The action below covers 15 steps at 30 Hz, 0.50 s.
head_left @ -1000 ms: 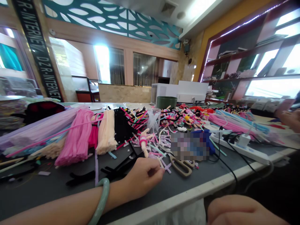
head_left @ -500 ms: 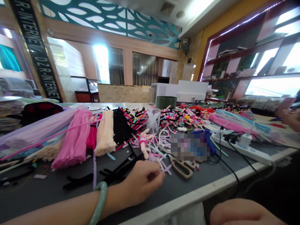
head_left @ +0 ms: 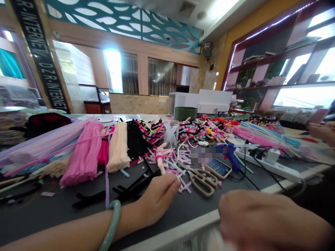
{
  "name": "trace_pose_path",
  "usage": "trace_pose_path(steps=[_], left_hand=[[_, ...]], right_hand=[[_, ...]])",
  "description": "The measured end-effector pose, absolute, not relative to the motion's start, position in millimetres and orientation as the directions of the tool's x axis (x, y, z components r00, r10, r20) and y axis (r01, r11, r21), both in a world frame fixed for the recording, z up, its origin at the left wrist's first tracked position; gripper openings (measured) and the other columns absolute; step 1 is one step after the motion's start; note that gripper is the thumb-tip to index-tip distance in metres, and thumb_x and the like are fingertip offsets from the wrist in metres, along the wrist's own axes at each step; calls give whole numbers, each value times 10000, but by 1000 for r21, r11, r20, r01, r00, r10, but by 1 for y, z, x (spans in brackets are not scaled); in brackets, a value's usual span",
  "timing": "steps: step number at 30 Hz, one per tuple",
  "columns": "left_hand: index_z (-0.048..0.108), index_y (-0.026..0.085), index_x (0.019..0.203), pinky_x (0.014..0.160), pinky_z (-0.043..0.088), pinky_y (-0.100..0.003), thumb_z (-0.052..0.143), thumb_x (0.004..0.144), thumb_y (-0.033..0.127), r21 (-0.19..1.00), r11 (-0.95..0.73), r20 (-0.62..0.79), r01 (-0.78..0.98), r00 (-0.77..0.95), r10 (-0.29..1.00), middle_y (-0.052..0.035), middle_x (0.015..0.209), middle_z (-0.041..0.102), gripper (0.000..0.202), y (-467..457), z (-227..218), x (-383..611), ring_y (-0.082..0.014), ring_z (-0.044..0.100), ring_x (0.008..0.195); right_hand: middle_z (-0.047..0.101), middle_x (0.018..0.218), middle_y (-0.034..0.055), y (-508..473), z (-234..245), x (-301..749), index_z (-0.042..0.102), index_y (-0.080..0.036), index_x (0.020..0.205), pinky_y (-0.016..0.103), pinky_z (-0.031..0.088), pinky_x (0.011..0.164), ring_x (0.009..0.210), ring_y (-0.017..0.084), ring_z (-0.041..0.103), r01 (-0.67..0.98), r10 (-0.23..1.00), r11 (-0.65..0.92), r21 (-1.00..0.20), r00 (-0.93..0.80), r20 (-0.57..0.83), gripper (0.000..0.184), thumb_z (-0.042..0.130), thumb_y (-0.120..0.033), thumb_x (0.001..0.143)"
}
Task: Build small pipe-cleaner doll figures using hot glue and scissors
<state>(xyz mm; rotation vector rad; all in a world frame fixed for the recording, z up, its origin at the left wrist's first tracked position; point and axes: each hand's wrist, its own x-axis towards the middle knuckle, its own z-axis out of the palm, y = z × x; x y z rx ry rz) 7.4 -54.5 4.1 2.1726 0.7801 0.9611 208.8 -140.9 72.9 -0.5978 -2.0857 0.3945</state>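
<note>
The left hand (head_left: 158, 197) was curled over the worktop (head_left: 26, 218), a pink-and-cream doll (head_left: 160, 158) lying just beyond it. The right hand (head_left: 261, 218), blurred, was apart from it near the edge; whether either gripped anything could not be told.

Well beyond the left hand (head_left: 157, 197), up and off to its left, a tall, slanting, flat black band (head_left: 42, 59) carries pale capital letters running down its length. The upper run, cut off at its start, reads "R·INTERNE" with a V-like character after it; the lower run starts "DZR·INTER" (the last letters crowd together, so its ending is unsure). Beyond the right hand (head_left: 261, 219), the dark screen of a pale-cased rectangular phone (head_left: 219, 168) bears small light marks, too tiny to read.
</note>
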Motion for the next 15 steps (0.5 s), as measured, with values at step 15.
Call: trace_pose_path(steps=[15], left_hand=[[421, 210, 987, 438, 366, -159, 472, 889, 367, 877, -479, 444, 14, 354, 823, 50, 742, 447, 191, -52, -1, 8, -36, 439, 476]], right_hand=[[690, 686, 19, -78, 39, 192, 718, -218, 773, 231, 473, 515, 569, 135, 595, 463, 788, 585, -666, -128, 602, 115, 631, -290, 793]])
